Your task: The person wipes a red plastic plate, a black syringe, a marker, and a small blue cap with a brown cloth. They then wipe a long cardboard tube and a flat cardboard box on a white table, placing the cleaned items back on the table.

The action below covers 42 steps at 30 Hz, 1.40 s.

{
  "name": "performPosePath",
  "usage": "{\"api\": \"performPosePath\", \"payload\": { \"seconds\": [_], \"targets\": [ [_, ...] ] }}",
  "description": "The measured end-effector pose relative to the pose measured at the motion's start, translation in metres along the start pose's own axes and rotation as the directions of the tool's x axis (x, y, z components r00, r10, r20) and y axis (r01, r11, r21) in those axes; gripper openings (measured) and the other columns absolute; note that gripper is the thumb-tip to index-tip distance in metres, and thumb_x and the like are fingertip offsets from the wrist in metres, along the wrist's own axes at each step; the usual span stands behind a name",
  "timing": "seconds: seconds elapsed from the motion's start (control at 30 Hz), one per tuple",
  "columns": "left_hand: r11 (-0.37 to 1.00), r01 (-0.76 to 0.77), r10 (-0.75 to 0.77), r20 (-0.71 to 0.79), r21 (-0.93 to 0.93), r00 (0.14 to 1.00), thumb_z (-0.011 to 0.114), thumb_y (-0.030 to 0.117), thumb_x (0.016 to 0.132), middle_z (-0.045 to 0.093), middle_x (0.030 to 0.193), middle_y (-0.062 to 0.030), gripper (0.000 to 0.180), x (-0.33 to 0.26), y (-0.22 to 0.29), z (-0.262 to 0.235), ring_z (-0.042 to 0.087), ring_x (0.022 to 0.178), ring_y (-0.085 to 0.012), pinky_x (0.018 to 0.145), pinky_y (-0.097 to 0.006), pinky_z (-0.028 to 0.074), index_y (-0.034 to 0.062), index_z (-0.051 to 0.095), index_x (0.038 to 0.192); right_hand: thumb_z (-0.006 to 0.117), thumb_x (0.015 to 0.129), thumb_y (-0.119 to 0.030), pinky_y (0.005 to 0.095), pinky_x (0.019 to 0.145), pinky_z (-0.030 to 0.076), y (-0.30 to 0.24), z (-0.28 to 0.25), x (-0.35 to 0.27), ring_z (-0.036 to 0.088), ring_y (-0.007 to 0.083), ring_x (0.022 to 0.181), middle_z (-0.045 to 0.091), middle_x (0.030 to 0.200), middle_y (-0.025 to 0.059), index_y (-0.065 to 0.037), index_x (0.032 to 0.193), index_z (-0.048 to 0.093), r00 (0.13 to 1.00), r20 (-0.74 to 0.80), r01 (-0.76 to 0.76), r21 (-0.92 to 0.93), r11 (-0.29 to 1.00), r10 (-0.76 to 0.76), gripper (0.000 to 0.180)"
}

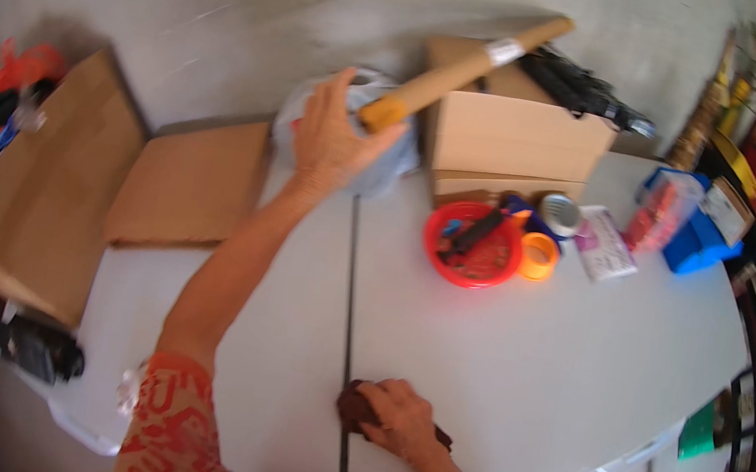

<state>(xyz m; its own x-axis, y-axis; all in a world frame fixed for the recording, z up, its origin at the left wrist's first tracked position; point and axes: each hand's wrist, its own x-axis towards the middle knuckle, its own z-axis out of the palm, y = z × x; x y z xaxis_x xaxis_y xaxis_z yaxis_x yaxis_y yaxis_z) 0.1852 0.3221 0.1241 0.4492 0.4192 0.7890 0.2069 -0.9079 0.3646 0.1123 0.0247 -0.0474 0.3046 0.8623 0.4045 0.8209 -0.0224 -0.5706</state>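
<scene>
Reaching my left hand [331, 132] far across the white table [514, 381], I held a brown cardboard tube [468, 68] by its end above a plastic-wrapped bundle [393, 153]; right hand [397, 416] pressed flat, gripping a dark cloth [355, 404] near me.

A packing or craft workroom: a white folding bench [494, 378] carries cardboard boxes [516, 139], tape rolls [539, 256] and a red bowl [472, 245] of tools.

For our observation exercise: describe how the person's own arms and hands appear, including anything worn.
Both hands are bare, with no gloves: the left hand and the right hand. The forearms are uncovered. Short sleeves in orange-red with a pale squiggly pattern cover the upper arms. No rings or watch can be made out.
</scene>
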Motion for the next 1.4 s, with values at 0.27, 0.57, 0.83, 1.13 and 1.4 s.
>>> {"api": "performPosePath", "payload": {
  "seconds": [0.27, 0.57, 0.83, 1.13, 1.4],
  "targets": [
    [0.844, 0.491, -0.526, -0.157, -0.215, 0.836, 0.074, 0.023, 0.08, 0.044, 0.115, -0.0193, 0.058, -0.165, -0.121, -0.058, 0.043, 0.108, -0.034, 0.096, -0.043, 0.037, -0.0026, 0.043, 0.122, 0.08, 0.047, -0.005, 0.0388, 0.068, 0.053, -0.008, 0.007, 0.003, 0.06, 0.0299, 0.087, 0.061, 0.097, 0.0096, -0.011, 0.105, 0.064, 0.986, -0.164, 0.011, -0.066, 0.998, -0.021, 0.06],
    [0.609, 0.793, -0.755, -0.323, -0.023, 0.57, 0.072, 0.016, 0.079, 0.045, 0.114, -0.0197, 0.049, -0.232, -0.248, -0.176, 0.043, 0.107, -0.0336, 0.092, -0.043, 0.039, -0.0014, 0.047, 0.117, 0.071, 0.058, -0.003, 0.0413, 0.072, 0.052, 0.001, 0.011, 0.007, 0.061, 0.0342, 0.086, 0.062, 0.092, 0.0136, -0.009, 0.104, 0.062, 0.986, -0.1, -0.136, 0.02, 0.991, 0.137, 0.047],
    [0.905, 0.369, -0.423, 0.359, 0.211, 0.832, 0.077, 0.034, 0.075, 0.053, 0.118, -0.0165, 0.053, -0.249, -0.132, -0.257, 0.049, 0.108, -0.0339, 0.091, -0.043, 0.041, 0.0072, 0.056, 0.117, 0.069, 0.07, -0.008, 0.0406, 0.074, 0.048, -0.019, 0.058, 0.105, 0.057, 0.0334, 0.089, 0.054, 0.097, 0.0135, -0.005, 0.114, 0.057, 0.968, -0.173, -0.197, -0.089, 0.976, 0.18, 0.045],
    [0.925, -0.044, -0.218, 0.622, 0.377, 0.752, 0.075, 0.04, 0.075, 0.048, 0.125, -0.0149, 0.055, -0.33, -0.099, -0.312, 0.043, 0.118, -0.0375, 0.099, -0.054, 0.032, 0.0108, 0.06, 0.119, 0.079, 0.067, -0.03, 0.0424, 0.07, 0.051, -0.052, 0.16, 0.26, 0.055, 0.0282, 0.097, 0.052, 0.106, 0.0083, -0.015, 0.127, 0.049, 0.918, -0.27, -0.339, -0.149, 0.929, 0.291, 0.069],
    [0.944, 0.061, -0.248, 0.574, 0.325, 0.781, 0.074, 0.033, 0.079, 0.047, 0.128, -0.0158, 0.054, -0.315, -0.142, -0.319, 0.041, 0.123, -0.0365, 0.101, -0.051, 0.033, 0.007, 0.057, 0.122, 0.071, 0.074, -0.023, 0.0458, 0.069, 0.052, -0.037, 0.205, 0.294, 0.062, 0.0344, 0.085, 0.063, 0.094, 0.0124, -0.009, 0.1, 0.059, 0.86, -0.313, -0.461, -0.138, 0.876, 0.403, 0.032]
  ]
}}
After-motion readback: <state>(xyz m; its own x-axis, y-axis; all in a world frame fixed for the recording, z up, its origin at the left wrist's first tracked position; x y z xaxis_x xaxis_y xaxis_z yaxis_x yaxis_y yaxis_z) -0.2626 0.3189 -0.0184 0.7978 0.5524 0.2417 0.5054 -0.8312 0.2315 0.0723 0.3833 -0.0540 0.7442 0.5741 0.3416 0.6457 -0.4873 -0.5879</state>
